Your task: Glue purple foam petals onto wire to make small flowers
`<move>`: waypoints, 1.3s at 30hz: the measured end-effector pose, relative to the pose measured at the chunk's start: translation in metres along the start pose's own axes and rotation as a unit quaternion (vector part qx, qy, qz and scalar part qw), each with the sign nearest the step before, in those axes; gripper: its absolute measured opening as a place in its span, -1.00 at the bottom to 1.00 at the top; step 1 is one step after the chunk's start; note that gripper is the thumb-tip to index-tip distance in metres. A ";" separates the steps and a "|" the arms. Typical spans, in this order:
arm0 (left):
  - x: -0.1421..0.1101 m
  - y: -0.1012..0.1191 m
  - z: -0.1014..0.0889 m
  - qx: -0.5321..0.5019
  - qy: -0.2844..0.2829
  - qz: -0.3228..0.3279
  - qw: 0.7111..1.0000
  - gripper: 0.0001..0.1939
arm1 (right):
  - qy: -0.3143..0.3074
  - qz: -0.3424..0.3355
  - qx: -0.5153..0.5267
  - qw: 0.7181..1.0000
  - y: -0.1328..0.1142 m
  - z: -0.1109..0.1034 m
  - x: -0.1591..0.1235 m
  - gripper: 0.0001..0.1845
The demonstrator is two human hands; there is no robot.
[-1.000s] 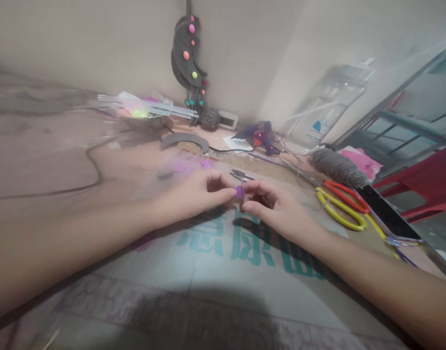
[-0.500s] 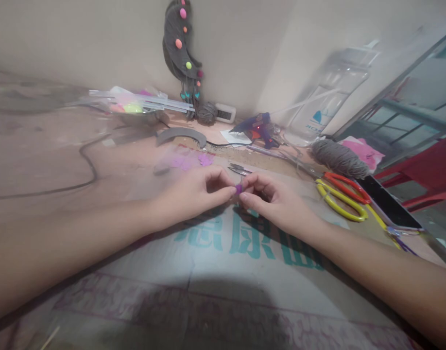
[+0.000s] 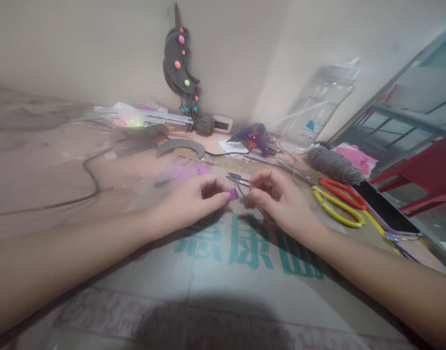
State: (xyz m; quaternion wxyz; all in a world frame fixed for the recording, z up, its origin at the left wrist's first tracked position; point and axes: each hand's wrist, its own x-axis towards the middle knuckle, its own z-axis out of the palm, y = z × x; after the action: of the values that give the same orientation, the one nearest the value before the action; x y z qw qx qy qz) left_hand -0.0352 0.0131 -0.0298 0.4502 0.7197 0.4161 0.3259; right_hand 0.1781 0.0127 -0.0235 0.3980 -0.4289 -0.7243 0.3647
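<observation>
Head view: left hand (image 3: 194,204) pinching, right hand (image 3: 281,199) curled, grip unclear; they flank the metal snips (image 3: 238,178). Nearside of the snips, left fingertips (image 3: 225,197) hold the purple piece (image 3: 233,194), beside a dark strand (image 3: 241,190). Caution: a loose pinch could drop it; leftward right-hand travel could brush the snips.

On the flat, grey-brown cardboard sheet (image 3: 223,279) there are big blue-green Chinese characters (image 3: 250,243); the middle one says 康, and the ones beside it are partly covered. The tall, clear plastic bottle (image 3: 325,92) has a pointy blue picture (image 3: 311,126) with little blue letters (image 3: 310,135) under it, too blurry to read.
</observation>
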 end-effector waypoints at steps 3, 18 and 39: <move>0.000 -0.003 0.001 -0.016 -0.012 -0.015 1.000 -0.82 | 0.083 -0.066 -0.141 0.984 0.005 -0.014 0.010 -0.93; 0.000 -0.003 0.002 0.004 -0.007 -0.010 1.000 -0.85 | -0.011 -0.207 -0.440 0.874 0.040 -0.021 0.026 -0.65; 0.008 -0.007 -0.004 -0.115 0.022 -0.050 0.992 -0.89 | 0.091 -0.208 -0.274 0.934 -0.001 -0.013 -0.003 -0.59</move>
State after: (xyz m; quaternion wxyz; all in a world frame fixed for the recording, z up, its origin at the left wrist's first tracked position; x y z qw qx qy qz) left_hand -0.0376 0.0232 -0.0344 0.5366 0.6341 0.4213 0.3638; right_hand 0.1904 0.0123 -0.0176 0.3965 -0.3923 -0.8297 0.0202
